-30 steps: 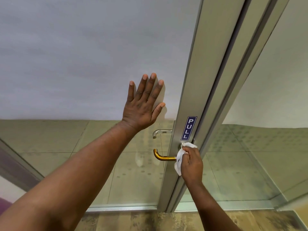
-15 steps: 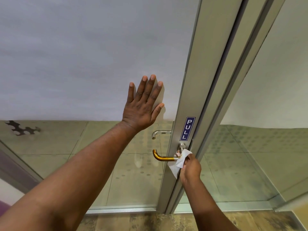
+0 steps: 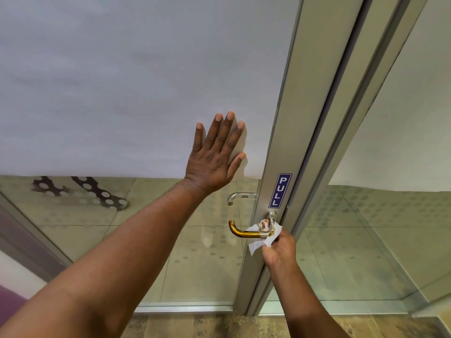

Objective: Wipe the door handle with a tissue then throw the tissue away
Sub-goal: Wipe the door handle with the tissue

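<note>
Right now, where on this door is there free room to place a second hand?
Free: the frosted glass left of and above the left hand, and the handle's curved end. Crowded: the handle's base, where the right hand presses the tissue under the PULL sign.

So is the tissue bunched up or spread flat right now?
Bunched: the tissue is crumpled in the right hand, pressed against the door handle.

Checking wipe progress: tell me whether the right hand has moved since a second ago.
Yes. The right hand with the tissue dropped lower, farther below the PULL sign.
</note>
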Available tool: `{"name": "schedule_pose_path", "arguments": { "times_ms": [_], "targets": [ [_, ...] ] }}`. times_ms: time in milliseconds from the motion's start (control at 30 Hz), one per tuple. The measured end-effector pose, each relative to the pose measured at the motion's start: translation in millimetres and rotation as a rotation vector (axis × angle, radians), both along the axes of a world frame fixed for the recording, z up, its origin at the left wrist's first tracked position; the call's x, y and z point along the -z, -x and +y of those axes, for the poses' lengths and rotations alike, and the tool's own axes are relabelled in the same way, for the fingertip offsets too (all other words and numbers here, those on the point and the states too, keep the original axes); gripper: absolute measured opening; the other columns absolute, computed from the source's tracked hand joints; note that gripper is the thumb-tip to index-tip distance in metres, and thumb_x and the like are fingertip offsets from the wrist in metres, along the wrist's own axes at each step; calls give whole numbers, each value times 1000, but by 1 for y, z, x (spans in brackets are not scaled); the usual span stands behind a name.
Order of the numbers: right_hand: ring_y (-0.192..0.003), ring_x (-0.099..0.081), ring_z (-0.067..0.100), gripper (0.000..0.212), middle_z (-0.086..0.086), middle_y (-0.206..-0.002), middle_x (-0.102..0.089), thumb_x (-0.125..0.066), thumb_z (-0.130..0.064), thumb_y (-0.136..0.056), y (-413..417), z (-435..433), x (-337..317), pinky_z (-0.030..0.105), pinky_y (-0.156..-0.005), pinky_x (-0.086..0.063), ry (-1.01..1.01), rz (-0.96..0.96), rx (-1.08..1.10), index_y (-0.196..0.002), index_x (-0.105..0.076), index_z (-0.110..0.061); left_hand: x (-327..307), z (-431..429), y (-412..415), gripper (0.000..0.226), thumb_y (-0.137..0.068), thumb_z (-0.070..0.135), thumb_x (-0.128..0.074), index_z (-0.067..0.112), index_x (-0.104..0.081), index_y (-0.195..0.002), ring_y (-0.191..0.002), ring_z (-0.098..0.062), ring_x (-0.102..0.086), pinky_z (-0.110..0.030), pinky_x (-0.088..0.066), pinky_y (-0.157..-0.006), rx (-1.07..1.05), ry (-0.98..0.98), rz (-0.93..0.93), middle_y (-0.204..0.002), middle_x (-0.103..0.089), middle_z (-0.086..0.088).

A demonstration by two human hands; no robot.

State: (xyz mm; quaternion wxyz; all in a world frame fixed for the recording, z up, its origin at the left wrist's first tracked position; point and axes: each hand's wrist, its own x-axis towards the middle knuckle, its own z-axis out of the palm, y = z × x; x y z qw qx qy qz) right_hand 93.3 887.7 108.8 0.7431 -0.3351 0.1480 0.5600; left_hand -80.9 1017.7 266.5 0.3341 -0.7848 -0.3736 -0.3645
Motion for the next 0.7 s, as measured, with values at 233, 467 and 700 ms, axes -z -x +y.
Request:
{"name": "schedule_pose_path", "arguments": {
  "times_ms": [233, 467, 700],
  "targets": [
    [-71, -73, 28, 21, 20, -102, -70, -67, -6, -93, -12, 2, 15, 39, -58, -63, 82, -145, 15, -114, -67, -2, 0, -1, 0, 76, -107, 53, -31, 18, 8, -163, -155, -24, 26, -48, 21, -124, 12, 4, -7, -167, 28, -5],
    [-86, -71, 27, 14, 7, -89, -76, -76, -3, -82, -17, 3, 12, 27, -68, -53, 274, -838, -8, -89, -75, -15, -1, -1, 0, 77, -107, 54, -30, 18, 7, -163, -156, -25, 24, -48, 21, -124, 20, 10, -8, -168, 27, -5],
    [-87, -68, 7, 31, -13, -89, -72, -77, -4, -82, -9, -10, -4, 3, -62, -47, 203, -1484, -61, -76, -71, -33, 1, 1, -1, 78, -106, 54, -34, 18, 4, -164, -157, -25, 22, -49, 20, -124, 15, -9, -8, -169, 23, -6]
  ]
}}
